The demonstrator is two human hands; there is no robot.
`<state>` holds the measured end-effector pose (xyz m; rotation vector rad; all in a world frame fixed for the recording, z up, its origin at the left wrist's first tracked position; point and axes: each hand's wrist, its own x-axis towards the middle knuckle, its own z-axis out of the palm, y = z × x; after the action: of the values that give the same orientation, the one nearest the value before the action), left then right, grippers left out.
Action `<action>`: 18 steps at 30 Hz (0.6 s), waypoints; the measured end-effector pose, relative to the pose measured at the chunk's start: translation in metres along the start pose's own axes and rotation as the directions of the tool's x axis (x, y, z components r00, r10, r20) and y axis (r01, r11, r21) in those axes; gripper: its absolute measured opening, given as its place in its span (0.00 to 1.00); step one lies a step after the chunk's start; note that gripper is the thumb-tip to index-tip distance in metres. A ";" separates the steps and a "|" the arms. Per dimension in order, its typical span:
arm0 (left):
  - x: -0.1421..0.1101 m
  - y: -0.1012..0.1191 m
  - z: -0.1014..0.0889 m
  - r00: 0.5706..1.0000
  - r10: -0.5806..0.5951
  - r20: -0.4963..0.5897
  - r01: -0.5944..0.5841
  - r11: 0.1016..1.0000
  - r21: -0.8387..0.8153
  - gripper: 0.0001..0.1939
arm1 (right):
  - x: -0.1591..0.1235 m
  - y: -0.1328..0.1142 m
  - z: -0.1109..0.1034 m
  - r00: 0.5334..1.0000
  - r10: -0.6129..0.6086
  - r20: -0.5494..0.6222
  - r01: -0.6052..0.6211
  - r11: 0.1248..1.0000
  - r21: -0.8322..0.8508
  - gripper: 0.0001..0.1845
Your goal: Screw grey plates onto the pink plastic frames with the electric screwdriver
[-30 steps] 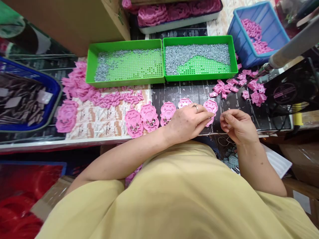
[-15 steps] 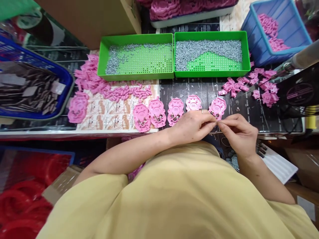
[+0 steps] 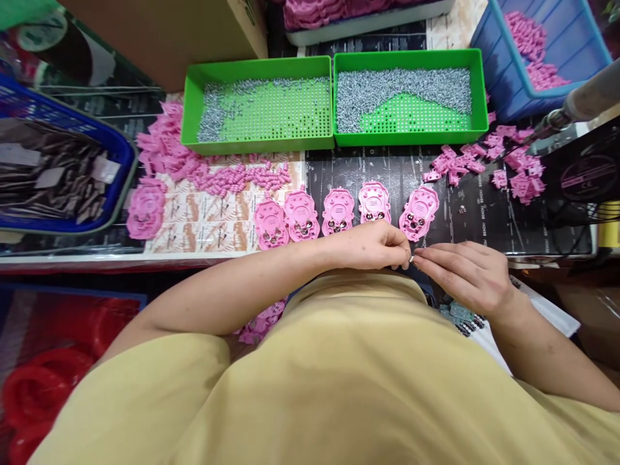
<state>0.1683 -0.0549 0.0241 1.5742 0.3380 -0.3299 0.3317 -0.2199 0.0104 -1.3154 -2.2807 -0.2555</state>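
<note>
Both hands (image 3: 375,247) (image 3: 469,274) have shifted nearer the body, pinching what seems a small shiny part (image 3: 411,258).

The casings (image 3: 338,204) are coloured pink, dotted with silvery pieces (image 3: 411,226). Bright green is shown by two perforated trays (image 3: 285,119) at twelve o'clock. The tabletop (image 3: 458,236) is patterned black with pale print, cream and brown toward nine; the shirt (image 3: 300,361) at six is coloured yellow.

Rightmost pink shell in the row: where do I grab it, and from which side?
I'd pinch the shell by its long edges, from above: it seems to lie flat, with table showing on either side. Avoid its near end, where small shiny pieces sit.
</note>
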 end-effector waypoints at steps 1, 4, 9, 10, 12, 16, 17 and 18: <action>0.001 0.001 0.000 1.000 -0.014 0.009 0.014 0.999 -0.031 0.08 | 0.001 0.001 -0.002 1.000 -0.011 0.000 0.011 1.000 -0.022 0.14; 0.005 0.002 0.002 0.997 -0.069 0.028 0.073 0.985 -0.153 0.08 | 0.003 0.002 -0.003 1.000 -0.005 -0.015 0.004 0.998 -0.055 0.13; 0.008 0.000 0.004 0.997 -0.081 -0.003 0.080 0.988 -0.135 0.09 | 0.008 0.003 -0.002 0.999 0.027 -0.027 -0.031 0.991 -0.128 0.07; 0.007 -0.001 0.003 0.999 -0.047 -0.028 0.046 0.998 -0.036 0.09 | 0.009 0.003 -0.002 0.999 0.011 -0.043 -0.018 0.988 -0.152 0.06; 0.004 -0.001 0.000 0.993 0.074 -0.090 -0.050 0.969 0.242 0.09 | 0.008 0.004 -0.002 0.997 -0.017 -0.073 0.003 0.981 -0.194 0.07; -0.001 -0.004 -0.008 0.913 0.369 -0.176 -0.124 0.660 0.741 0.11 | -0.001 0.010 0.000 0.992 0.088 -0.087 -0.107 0.963 -0.246 0.09; 0.000 -0.006 -0.010 0.889 0.422 -0.176 -0.111 0.573 0.812 0.12 | -0.004 0.011 0.002 0.988 0.133 -0.083 -0.150 0.956 -0.251 0.09; 0.002 -0.008 -0.013 0.872 0.463 -0.159 -0.105 0.495 0.863 0.12 | -0.006 0.012 0.003 0.981 0.174 -0.081 -0.189 0.949 -0.254 0.09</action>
<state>0.1664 -0.0420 0.0165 2.6497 0.1862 0.1423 0.3437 -0.2173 0.0035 -1.6174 -2.1138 -0.5368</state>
